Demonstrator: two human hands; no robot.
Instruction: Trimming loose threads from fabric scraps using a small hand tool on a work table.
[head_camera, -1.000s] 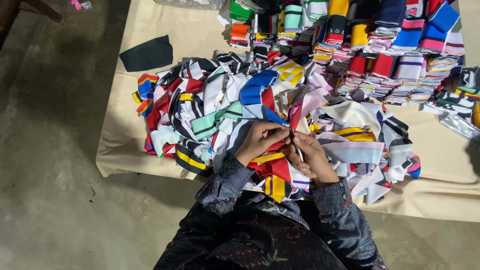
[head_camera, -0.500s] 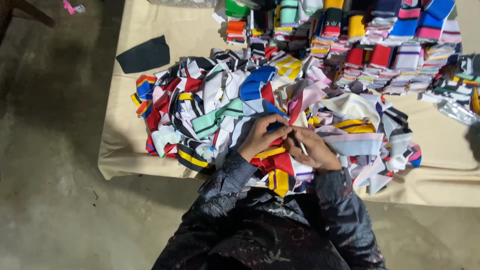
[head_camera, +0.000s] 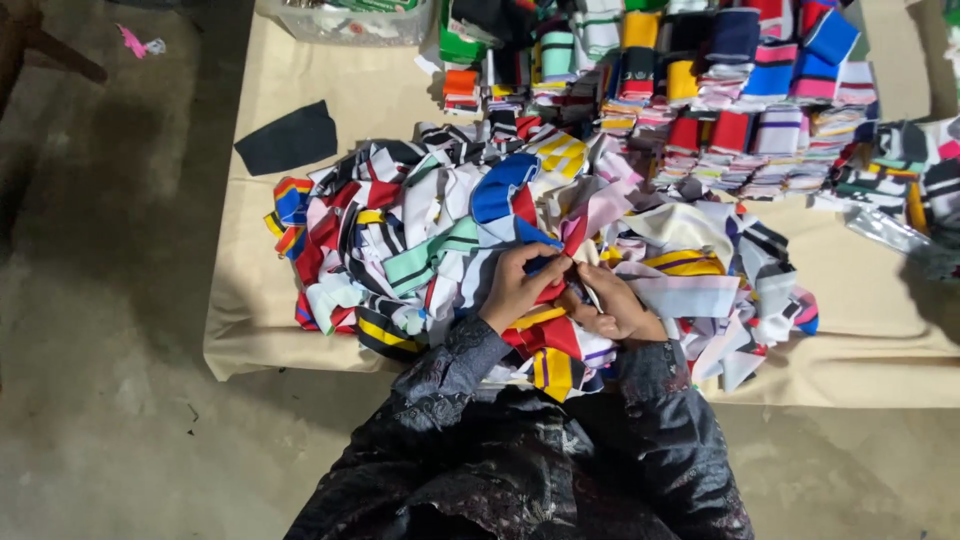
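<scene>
left hand pinched on red striped strip at pile's 6 o'clock | right hand curled, seemingly holding small snips | judgement: keep strip taut, cut close | loose pile | folded stacks 1 o'clock

A low table covered with a beige cloth stands on a grey concrete floor. On it lie a loose heap of striped fabric strips, neat folded stacks behind, and a dark fabric piece apart at the left
</scene>
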